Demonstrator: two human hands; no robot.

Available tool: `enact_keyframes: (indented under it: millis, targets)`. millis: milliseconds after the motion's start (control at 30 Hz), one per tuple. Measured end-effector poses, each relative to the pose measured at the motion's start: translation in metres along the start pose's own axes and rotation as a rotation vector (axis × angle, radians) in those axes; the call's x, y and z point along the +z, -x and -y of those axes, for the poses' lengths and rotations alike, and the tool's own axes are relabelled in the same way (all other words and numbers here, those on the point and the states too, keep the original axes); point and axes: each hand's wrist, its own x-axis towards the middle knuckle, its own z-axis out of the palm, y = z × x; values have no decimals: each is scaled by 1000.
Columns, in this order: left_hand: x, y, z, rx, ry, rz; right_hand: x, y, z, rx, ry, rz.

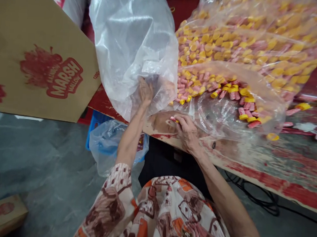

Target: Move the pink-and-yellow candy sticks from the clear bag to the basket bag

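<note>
My left hand (145, 92) reaches up into the mouth of a clear, near-empty plastic bag (131, 41) and grips its film from inside. My right hand (186, 129) rests on the edge of the worktable (252, 163) with its fingers pinched on a small pink and yellow piece (174, 118). Just beyond it lies a large clear bag (246, 41) full of small pink tubes with yellow caps, its open mouth spilling several onto the table (245, 106).
A brown "Marsh Mallow" carton (41, 54) stands at the left. Below the table edge sit a blue crate (95, 123) and a loose plastic bag (105, 147). Black cables (258, 199) lie on the grey floor. Another carton (2, 212) lies at bottom left.
</note>
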Motion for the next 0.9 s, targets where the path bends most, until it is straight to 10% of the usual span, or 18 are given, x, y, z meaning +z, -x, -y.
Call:
enact_keyframes:
  millis: [100,300,467,700,900]
  targets:
    - [-1,3,7,-9,-18,28,-1,0,4,32,1,-89]
    - [-66,53,32,254,21,180,-2,-5,2,129,54,-28]
    - [-96,106,18,434,60,400,-10,-22,8,224,-291,-20]
    - [-73,142,-21,397,193,595,-7,-20,14,286,-443,114]
    - [-41,165,-47,562,-98,582,-25,4,4,197,-174,-74]
